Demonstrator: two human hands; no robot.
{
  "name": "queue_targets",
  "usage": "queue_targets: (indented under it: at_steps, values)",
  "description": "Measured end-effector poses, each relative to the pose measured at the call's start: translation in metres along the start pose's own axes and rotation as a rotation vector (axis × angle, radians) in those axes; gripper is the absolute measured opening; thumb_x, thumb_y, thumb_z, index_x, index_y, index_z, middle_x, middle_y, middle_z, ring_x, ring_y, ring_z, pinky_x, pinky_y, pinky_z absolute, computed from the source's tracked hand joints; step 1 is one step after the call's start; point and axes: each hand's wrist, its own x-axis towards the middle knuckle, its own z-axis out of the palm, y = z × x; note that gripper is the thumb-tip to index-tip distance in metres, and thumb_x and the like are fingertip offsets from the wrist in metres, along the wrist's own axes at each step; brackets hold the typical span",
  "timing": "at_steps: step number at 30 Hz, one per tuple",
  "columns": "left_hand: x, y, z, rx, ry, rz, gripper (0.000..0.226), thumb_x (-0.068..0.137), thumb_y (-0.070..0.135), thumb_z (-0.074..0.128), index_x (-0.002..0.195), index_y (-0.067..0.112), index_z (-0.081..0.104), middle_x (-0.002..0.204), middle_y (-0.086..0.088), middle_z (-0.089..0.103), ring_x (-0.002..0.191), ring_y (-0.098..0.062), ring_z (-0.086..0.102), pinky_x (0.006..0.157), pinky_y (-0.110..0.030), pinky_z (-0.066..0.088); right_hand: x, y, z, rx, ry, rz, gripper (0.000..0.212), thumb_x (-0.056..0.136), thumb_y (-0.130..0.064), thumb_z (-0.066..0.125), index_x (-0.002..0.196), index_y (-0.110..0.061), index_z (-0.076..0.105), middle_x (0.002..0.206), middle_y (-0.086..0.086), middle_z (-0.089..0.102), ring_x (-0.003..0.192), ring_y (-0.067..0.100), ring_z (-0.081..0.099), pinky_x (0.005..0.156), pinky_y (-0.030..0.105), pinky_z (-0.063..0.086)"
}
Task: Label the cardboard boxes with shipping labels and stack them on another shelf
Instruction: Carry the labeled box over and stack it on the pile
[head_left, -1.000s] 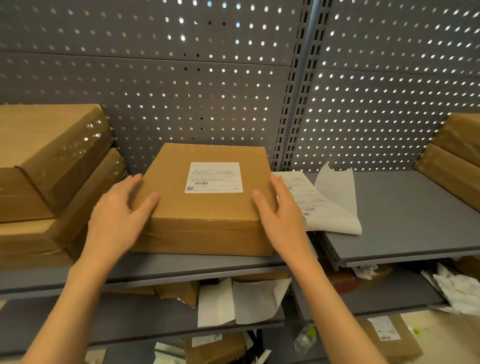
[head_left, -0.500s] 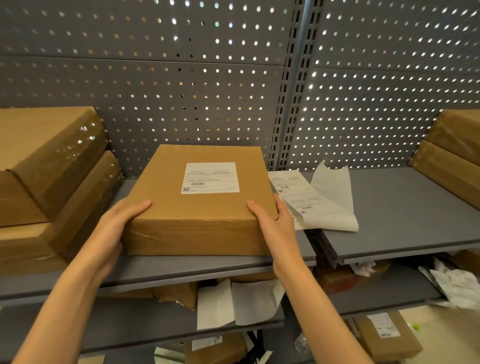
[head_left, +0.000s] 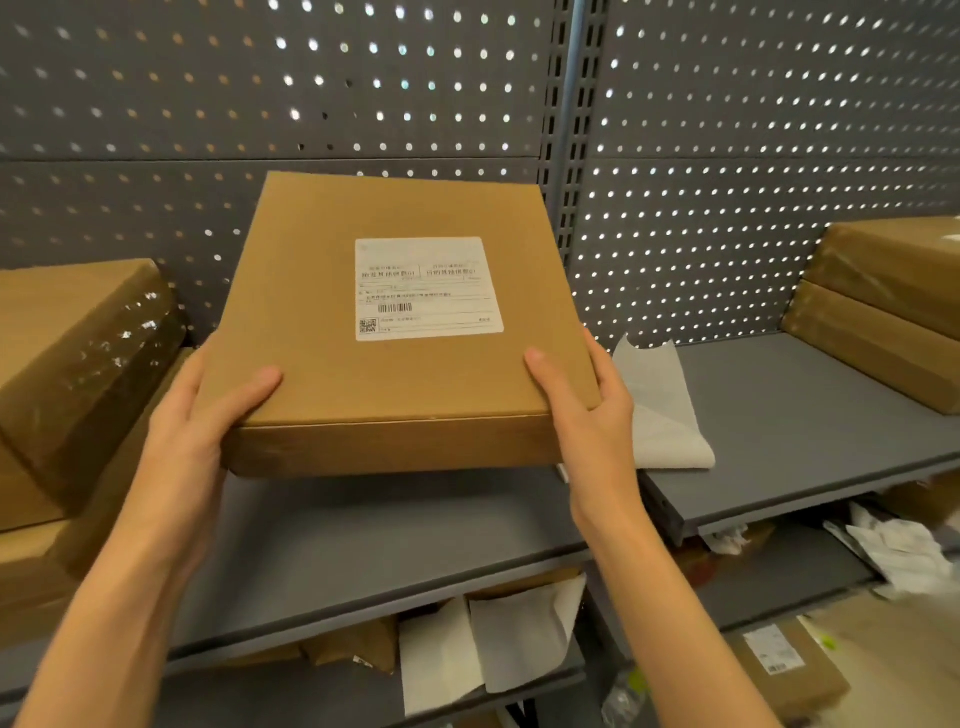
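A flat brown cardboard box (head_left: 400, 395) with a white shipping label (head_left: 428, 288) on its top hangs in the air above the grey left shelf (head_left: 363, 540). My left hand (head_left: 200, 415) grips its left near corner, thumb on top. My right hand (head_left: 584, 410) grips its right near corner the same way. The box tilts up toward me. Two brown boxes (head_left: 883, 306) are stacked at the far right of the right shelf (head_left: 810, 436). White label backing paper (head_left: 660, 410) lies on that shelf, partly behind my right hand.
Taped cardboard boxes (head_left: 78, 374) are piled at the left of the left shelf. A perforated grey back panel (head_left: 363, 104) closes both bays. Lower shelves hold loose papers (head_left: 488, 644), crumpled wrapping and a labelled box (head_left: 784, 670).
Both hands slid to the box's sides, gripped it, and lifted it off the left shelf, up and closer to me. The label sheet beside it is now mostly hidden.
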Motion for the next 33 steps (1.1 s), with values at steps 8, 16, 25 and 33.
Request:
queue_targets:
  at_steps: [8, 16, 25, 33]
  values:
    - [0.017, 0.001, 0.040, -0.063, -0.106, 0.104, 0.092, 0.049, 0.060, 0.076, 0.130, 0.024, 0.051, 0.114, 0.019, 0.064, 0.109, -0.002, 0.058, 0.098, -0.031, 0.042, 0.008, -0.015, -0.034, -0.022, 0.117, -0.103, 0.060, 0.082, -0.029, 0.068, 0.138, -0.024, 0.045, 0.122, -0.010, 0.059, 0.105, -0.001, 0.057, 0.082, 0.009, 0.048]
    - [0.012, 0.004, 0.122, -0.134, -0.293, 0.118, 0.090, 0.053, 0.057, 0.076, 0.131, 0.019, 0.052, 0.121, 0.011, 0.064, 0.115, -0.011, 0.058, 0.103, -0.038, 0.039, 0.006, -0.036, -0.113, -0.043, 0.283, -0.178, 0.061, 0.081, -0.031, 0.067, 0.137, -0.025, 0.046, 0.118, -0.015, 0.061, 0.100, -0.005, 0.059, 0.076, 0.007, 0.047]
    - [-0.043, 0.016, 0.247, -0.172, -0.441, 0.092, 0.080, 0.060, 0.057, 0.071, 0.132, 0.028, 0.051, 0.121, 0.012, 0.063, 0.110, -0.009, 0.060, 0.097, -0.040, 0.043, -0.005, -0.062, -0.245, -0.106, 0.453, -0.217, 0.069, 0.074, -0.041, 0.072, 0.137, -0.029, 0.045, 0.120, -0.017, 0.059, 0.103, -0.002, 0.058, 0.088, 0.019, 0.051]
    - [-0.105, 0.028, 0.359, -0.235, -0.521, 0.091, 0.094, 0.048, 0.067, 0.073, 0.130, 0.025, 0.053, 0.120, 0.006, 0.064, 0.107, -0.020, 0.060, 0.081, -0.034, 0.043, -0.016, -0.087, -0.369, -0.195, 0.534, -0.237, 0.073, 0.072, -0.048, 0.069, 0.138, -0.030, 0.042, 0.124, -0.012, 0.056, 0.110, 0.007, 0.056, 0.089, 0.024, 0.052]
